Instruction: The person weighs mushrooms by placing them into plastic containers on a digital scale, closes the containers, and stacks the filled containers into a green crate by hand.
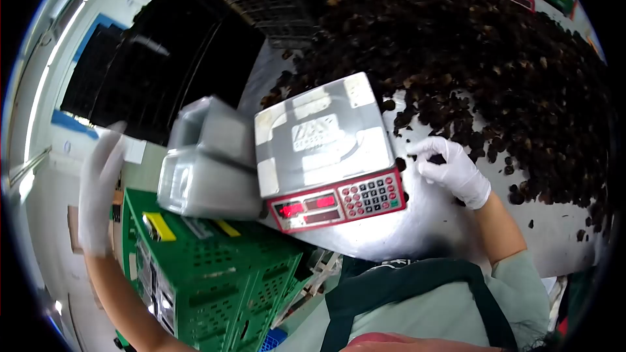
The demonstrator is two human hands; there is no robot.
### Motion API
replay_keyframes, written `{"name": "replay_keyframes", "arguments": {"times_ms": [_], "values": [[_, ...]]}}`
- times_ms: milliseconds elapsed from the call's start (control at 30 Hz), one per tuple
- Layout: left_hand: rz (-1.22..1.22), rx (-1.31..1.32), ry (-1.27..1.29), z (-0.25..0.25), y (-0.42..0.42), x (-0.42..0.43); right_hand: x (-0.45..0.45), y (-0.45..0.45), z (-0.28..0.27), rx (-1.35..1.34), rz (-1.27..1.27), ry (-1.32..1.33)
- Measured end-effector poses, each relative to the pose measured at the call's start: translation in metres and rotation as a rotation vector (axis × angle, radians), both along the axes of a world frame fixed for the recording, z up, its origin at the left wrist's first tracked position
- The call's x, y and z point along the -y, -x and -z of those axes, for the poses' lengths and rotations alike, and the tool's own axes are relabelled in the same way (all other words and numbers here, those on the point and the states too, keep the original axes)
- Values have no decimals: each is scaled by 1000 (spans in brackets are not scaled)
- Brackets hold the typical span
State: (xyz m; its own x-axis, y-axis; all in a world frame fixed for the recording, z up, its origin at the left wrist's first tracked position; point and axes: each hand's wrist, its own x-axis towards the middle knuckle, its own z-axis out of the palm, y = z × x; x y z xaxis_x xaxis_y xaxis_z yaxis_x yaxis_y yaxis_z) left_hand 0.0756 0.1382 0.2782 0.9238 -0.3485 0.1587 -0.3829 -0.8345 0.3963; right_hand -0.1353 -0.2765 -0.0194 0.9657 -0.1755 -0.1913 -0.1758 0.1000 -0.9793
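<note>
Up beyond the plastic tubs (212,186), my left hand (103,186) hung open, empty; my right hand (453,173) half-curled beside the digital scale (323,133), its hold unclear!

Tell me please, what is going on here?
A person with gloved hands is at a metal table with a big heap of dark pieces. The right hand is near the heap's edge, beside the scale; I cannot tell whether it holds a piece. The left hand is raised and blurred. The scale is lit, its plate bare; tubs stand beside it.
</note>
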Motion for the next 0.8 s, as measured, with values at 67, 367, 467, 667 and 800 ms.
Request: {"name": "replay_keyframes", "arguments": {"times_ms": [67,367,467,667,800], "values": [[267,-155,-55,34,-70,96,15,-22,-12,-31,58,46],[-173,-732,-464,343,-293,191,76,-204,22,160,-213,1178],[-429,-1350,378,402,-332,194,73,-232,37,-13,-376,1445],[-12,-1088,76,354,-239,286,89,-222,58,79,-250,1469],[77,-1601,452,330,-177,353,122,-174,54,47,-171,1572]]}}
